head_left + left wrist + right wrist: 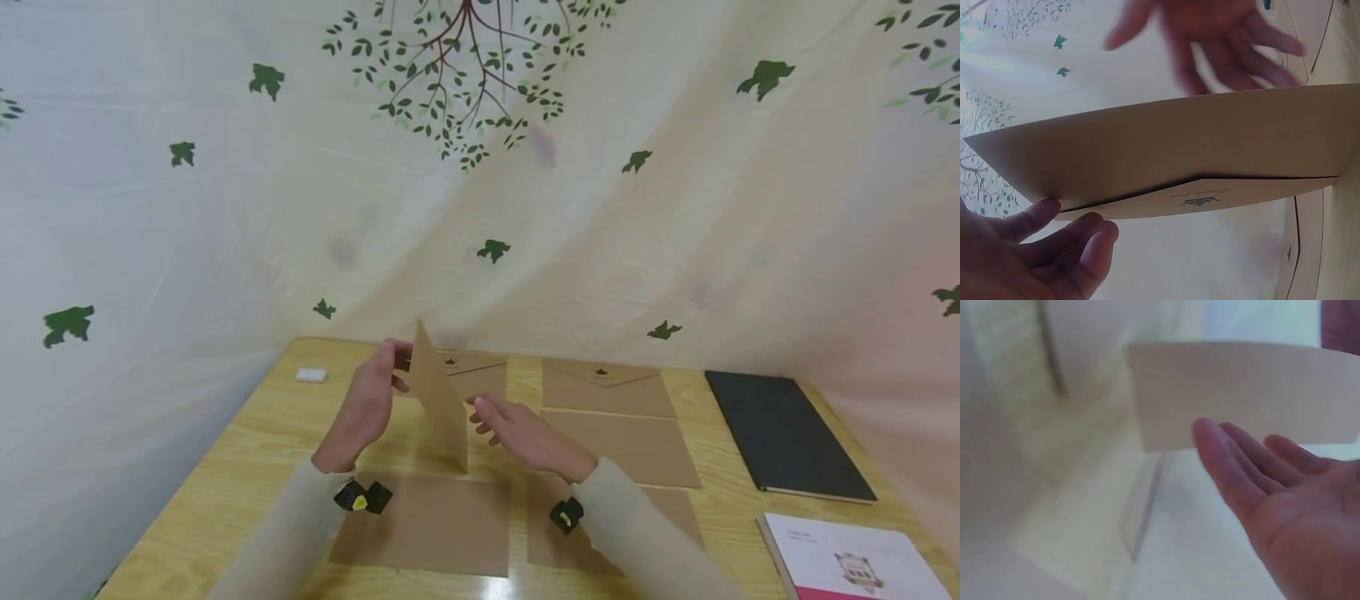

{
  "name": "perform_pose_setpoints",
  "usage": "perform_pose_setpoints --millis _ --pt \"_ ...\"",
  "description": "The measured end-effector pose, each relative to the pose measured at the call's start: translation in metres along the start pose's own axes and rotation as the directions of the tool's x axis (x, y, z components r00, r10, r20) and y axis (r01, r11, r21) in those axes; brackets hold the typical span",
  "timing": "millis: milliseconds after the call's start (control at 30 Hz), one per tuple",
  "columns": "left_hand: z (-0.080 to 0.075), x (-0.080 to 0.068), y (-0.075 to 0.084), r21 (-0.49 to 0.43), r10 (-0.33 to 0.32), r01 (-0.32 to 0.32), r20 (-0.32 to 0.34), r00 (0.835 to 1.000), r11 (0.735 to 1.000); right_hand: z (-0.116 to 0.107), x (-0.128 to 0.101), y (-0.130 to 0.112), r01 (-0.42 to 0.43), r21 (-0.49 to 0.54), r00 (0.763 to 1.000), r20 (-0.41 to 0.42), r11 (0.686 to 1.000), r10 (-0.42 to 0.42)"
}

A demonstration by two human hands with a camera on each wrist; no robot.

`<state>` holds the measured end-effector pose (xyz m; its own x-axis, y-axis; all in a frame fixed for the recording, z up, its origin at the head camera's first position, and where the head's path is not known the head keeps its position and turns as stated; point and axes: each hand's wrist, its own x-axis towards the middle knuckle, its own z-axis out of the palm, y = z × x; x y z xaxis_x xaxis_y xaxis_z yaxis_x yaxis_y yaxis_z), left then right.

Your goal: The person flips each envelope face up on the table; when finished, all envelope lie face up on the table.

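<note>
1. Our left hand [365, 408] pinched the envelope [438, 400] upright above the tabletop's middle.
2. Our right hand [525, 437] hovered beside it, fingers relaxed, holding nothing.
3. A steady grip seemed wise.

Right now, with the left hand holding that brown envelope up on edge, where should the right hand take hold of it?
Probably the near vertical edge of the envelope, from the right. It stands upright, the left hand holds its far side, and the right hand is open beside that free edge.

Cream long sleeves [300, 508] cover both arms, with black-and-yellow wrist devices [362, 497] strapped on.
</note>
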<state>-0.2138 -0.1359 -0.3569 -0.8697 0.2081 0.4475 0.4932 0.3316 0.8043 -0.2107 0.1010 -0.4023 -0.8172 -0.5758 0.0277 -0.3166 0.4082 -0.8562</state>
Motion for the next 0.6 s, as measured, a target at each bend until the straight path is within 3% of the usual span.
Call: perform_pose_setpoints --millis 167,400,600 --pt "0.009 0.001 0.004 -0.007 0.033 -0.033 0.005 0.999 0.999 -0.012 -0.002 -0.017 0.108 0.021 0.99 -0.098 0.994 -0.106" --pt "0.022 0.003 0.008 -0.055 0.063 -0.061 0.04 0.997 0.997 -0.009 -0.007 -0.031 0.226 0.013 0.965 -0.14 0.974 -0.222" --pt "0.037 0.004 0.008 -0.065 0.096 -0.092 0.06 0.994 0.994 -0.013 -0.009 -0.035 0.259 0.014 0.947 -0.201 0.966 -0.251"
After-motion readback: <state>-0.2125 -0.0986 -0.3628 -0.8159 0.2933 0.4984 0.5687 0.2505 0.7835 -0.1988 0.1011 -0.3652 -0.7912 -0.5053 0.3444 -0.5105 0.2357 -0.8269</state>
